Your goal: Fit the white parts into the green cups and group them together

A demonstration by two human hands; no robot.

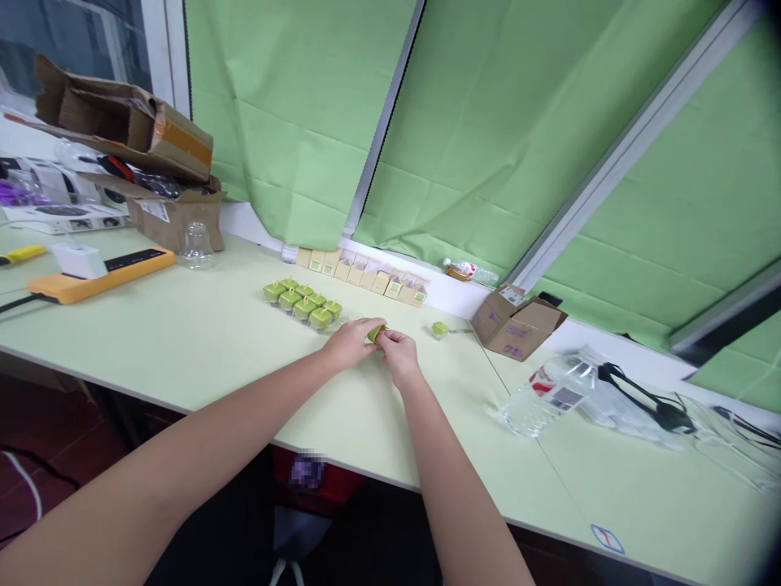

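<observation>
Both hands meet over the table, a little right of the grouped containers. My left hand (352, 343) is closed round a small green-topped piece (377, 333), most of which the fingers hide. At its right side, the fingers of my right hand (398, 352) are pinched against the same piece. Left of the hands stand several small clear containers with green tops (304, 308), set close together in rows. One more green-topped container (440, 329) stands alone to the right.
Several small cardboard boxes (369, 277) line the window ledge. An open carton (517, 323) and a large clear plastic bottle (543, 396) lie to the right. On the left are an orange power strip (103, 277), a clear plastic cup (197, 247) and stacked cardboard boxes (176, 216).
</observation>
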